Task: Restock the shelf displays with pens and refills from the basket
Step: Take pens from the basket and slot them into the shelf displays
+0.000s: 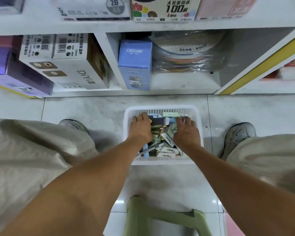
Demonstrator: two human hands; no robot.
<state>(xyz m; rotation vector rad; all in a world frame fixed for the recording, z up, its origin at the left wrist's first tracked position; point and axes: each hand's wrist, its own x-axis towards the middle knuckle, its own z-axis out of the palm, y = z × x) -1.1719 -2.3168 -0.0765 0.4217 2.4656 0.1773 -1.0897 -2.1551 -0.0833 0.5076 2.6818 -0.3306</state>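
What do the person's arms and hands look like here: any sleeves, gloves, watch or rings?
Both forearms are bare up to the frame edge, with no sleeve showing. The left hand and right hand are ungloved. No watch, band or ring shows on either.

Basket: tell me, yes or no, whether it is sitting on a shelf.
No: the white basket stands on the tiled floor below the shelves, with both hands reaching into it.

Both hands were down inside the white basket (162, 109), whose heap of small packs (167, 143) left little room between them. Bare floor tile (78, 108) lay open between basket and shelf. The lower right compartment (228, 68) stood free beside the blue box (134, 63) and wrapped rolls (186, 50); the left was packed with cartons (63, 65).
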